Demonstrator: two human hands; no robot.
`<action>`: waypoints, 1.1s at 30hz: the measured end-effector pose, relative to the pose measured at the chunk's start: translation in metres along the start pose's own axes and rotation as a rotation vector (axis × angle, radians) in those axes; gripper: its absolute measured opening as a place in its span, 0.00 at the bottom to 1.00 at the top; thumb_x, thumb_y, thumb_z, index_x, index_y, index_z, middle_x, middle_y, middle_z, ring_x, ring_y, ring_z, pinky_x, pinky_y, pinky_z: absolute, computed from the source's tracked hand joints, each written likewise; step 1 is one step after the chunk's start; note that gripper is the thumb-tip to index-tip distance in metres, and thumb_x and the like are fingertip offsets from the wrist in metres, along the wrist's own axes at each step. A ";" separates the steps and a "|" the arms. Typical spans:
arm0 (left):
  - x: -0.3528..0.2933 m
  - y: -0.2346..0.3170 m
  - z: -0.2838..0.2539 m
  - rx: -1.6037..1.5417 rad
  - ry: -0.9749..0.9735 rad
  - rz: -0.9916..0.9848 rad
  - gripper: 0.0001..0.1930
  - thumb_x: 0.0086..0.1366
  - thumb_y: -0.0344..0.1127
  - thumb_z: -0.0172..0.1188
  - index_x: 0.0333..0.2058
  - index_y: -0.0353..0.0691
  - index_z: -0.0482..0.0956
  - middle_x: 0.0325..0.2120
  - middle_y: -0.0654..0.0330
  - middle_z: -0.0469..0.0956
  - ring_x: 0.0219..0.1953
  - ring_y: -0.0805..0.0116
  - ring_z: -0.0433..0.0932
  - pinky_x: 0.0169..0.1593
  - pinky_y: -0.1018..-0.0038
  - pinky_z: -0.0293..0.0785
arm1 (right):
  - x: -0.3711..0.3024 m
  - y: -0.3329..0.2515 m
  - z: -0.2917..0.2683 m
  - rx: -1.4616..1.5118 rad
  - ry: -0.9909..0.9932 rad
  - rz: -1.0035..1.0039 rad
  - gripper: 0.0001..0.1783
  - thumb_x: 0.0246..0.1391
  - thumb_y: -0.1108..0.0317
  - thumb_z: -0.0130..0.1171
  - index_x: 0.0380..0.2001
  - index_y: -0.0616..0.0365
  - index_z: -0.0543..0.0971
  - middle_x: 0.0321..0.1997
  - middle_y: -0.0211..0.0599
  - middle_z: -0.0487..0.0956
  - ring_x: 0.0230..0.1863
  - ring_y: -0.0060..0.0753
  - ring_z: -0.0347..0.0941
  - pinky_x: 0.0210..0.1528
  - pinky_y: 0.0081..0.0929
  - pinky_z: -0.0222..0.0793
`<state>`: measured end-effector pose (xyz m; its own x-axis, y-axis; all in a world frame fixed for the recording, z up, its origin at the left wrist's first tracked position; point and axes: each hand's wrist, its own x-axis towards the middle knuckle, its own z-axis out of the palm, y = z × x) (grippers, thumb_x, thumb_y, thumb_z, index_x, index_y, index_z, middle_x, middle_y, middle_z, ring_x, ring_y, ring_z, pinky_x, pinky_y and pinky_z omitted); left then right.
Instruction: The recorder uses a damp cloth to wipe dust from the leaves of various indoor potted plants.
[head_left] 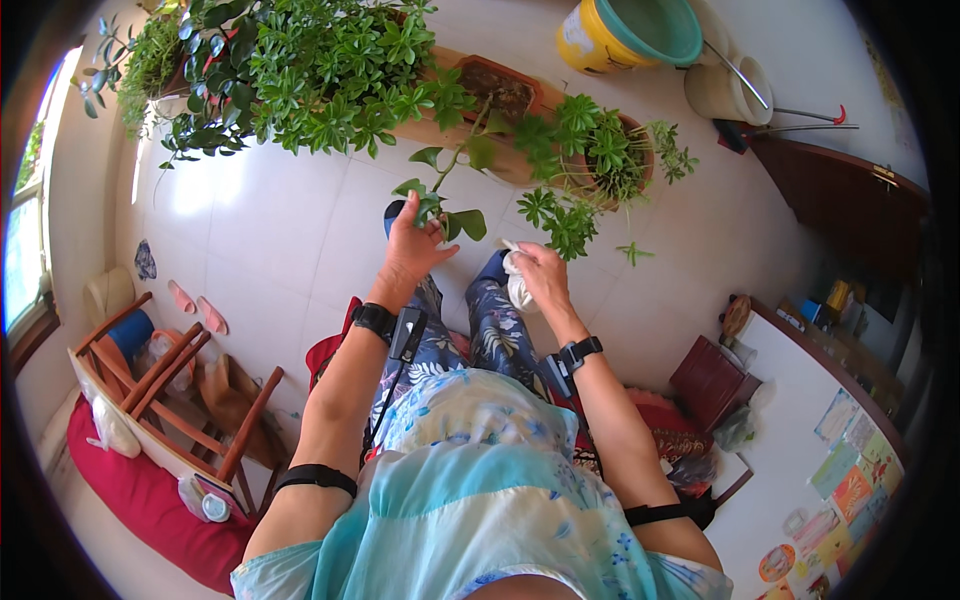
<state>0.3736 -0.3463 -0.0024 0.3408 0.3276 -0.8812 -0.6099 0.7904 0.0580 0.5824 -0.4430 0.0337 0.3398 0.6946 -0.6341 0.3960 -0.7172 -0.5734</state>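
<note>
A leafy stem [447,172] droops from the brown rectangular planter [535,100] toward me, with broad green leaves at its lower end. My left hand [410,250] is up against those leaves, its fingers apart and its palm partly turned to the stem. Whether a fingertip pinches a leaf is hidden. Closer to the right, a bunched white cloth [519,287] hangs from my right hand [543,274], whose fingers are closed on it. The cloth is just in front of my right leg, below the round pot's trailing leaves [562,222].
Bushy potted plants [330,75] line the far side. A yellow bucket [600,40] with a teal basin stands beyond, near a pale bucket [725,92]. An upturned wooden chair [160,375] and pink slippers [212,315] are at left. At right stands a white table [770,480].
</note>
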 end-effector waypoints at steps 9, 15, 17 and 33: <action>0.000 0.012 -0.009 -0.057 -0.223 -0.045 0.28 0.64 0.66 0.46 0.51 0.51 0.69 0.41 0.59 0.74 0.52 0.53 0.70 0.60 0.31 0.44 | 0.031 -0.023 0.047 0.233 0.103 -0.127 0.18 0.54 0.61 0.57 0.48 0.53 0.79 0.40 0.47 0.74 0.39 0.47 0.73 0.44 0.37 0.70; -0.008 0.025 0.005 -0.008 -0.273 -0.131 0.31 0.64 0.65 0.47 0.55 0.48 0.64 0.51 0.53 0.72 0.59 0.48 0.66 0.60 0.32 0.45 | 0.031 0.012 0.083 0.012 -0.132 -0.097 0.13 0.50 0.62 0.52 0.30 0.60 0.81 0.30 0.54 0.79 0.35 0.58 0.73 0.42 0.44 0.69; -0.013 0.031 0.013 0.043 -0.156 -0.116 0.31 0.62 0.66 0.50 0.53 0.48 0.66 0.49 0.54 0.71 0.58 0.50 0.66 0.61 0.34 0.45 | 0.017 0.030 0.077 0.012 -0.137 -0.040 0.13 0.50 0.62 0.53 0.29 0.60 0.81 0.29 0.54 0.79 0.33 0.58 0.74 0.39 0.44 0.70; 0.010 -0.005 -0.043 0.470 0.344 0.113 0.54 0.51 0.62 0.65 0.65 0.38 0.45 0.61 0.41 0.57 0.62 0.47 0.60 0.60 0.51 0.59 | -0.060 0.171 -0.079 0.572 0.184 0.283 0.20 0.51 0.60 0.60 0.43 0.63 0.80 0.36 0.37 0.83 0.37 0.27 0.77 0.41 0.24 0.70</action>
<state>0.3492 -0.3696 -0.0319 -0.0070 0.2990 -0.9542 -0.2197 0.9305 0.2932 0.6970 -0.6028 0.0152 0.5243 0.4369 -0.7309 -0.2284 -0.7547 -0.6150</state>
